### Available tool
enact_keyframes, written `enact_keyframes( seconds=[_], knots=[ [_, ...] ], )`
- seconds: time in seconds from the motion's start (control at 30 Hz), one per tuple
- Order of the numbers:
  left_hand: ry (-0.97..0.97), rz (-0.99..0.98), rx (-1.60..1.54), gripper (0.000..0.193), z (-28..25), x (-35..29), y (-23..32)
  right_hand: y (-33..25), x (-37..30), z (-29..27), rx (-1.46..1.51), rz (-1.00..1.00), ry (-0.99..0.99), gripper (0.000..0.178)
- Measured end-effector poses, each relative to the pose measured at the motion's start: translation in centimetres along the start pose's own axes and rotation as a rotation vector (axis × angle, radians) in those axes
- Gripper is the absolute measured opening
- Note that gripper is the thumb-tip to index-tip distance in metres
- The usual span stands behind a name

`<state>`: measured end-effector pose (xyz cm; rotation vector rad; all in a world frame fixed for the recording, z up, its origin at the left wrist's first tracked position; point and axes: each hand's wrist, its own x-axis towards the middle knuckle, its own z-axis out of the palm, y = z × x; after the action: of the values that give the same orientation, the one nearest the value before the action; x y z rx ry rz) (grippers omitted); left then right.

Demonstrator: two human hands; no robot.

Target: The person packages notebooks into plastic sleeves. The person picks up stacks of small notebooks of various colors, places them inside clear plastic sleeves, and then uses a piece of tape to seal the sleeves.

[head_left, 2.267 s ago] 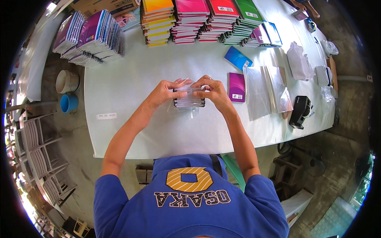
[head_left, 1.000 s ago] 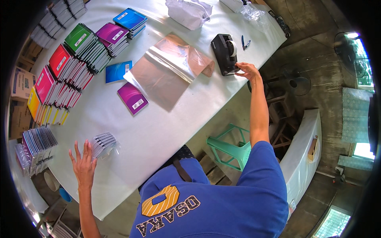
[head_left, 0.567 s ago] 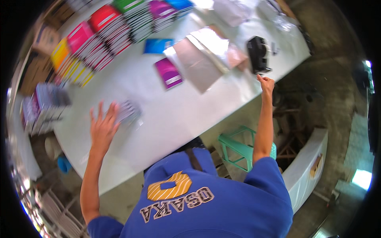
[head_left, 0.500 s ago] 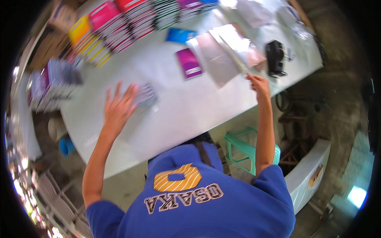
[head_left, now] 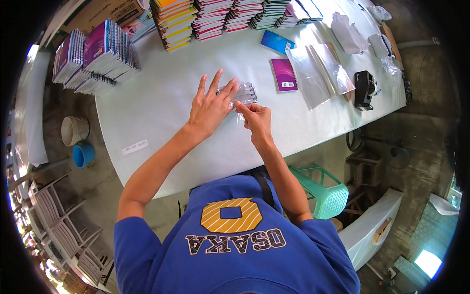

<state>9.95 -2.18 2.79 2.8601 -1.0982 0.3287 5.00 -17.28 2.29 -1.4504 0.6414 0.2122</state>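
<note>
From the head camera's side, looking down, I see a person leaning over a big white table (head_left: 166, 98). A small clear-wrapped bundle (head_left: 247, 93) with dark ends lies on it, right in front of the person. The left hand (head_left: 208, 111) is wide open, its fingers spread, and its pointing finger and thumb side touch the bundle's left side. It isn't gripping anything. The right hand (head_left: 256, 120) is curled, with thumb and pointing finger pinched together at the bundle's near edge. I can't tell if something thin is between them. To the right of the bundle are a purple notebook (head_left: 284, 75), a blue notebook (head_left: 277, 42), some clear plastic sheets (head_left: 309, 81) and a black tape holder (head_left: 363, 90). A pile of wrapped notebooks (head_left: 100, 54) sits at the far left.
</note>
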Motion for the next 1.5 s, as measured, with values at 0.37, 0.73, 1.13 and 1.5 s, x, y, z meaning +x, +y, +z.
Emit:
enact_keyframes(
  seconds=[0.37,0.73,1.13,1.5],
  knots=[
    [-0.572,-0.063,-0.699,0.080,0.7,6.1,-4.1,4.7,2.1,0.1,-0.938,-0.406,0.147,0.040],
    [-0.051,-0.298,-1.248,0.109,1.3,5.0,-1.4,7.1,1.6,1.2,0.950,0.257,-0.596,0.058],
    [0.169,-0.606,-1.672,0.115,0.1,0.4,1.1,2.6,9.2,-6.9,-0.401,-0.576,-0.344,0.095],
    [-0.155,-0.688,-0.698,0.051,-4.1,2.9,2.3,-13.5,3.9,-7.9,-1.106,-1.285,-0.615,0.013]
  ],
)
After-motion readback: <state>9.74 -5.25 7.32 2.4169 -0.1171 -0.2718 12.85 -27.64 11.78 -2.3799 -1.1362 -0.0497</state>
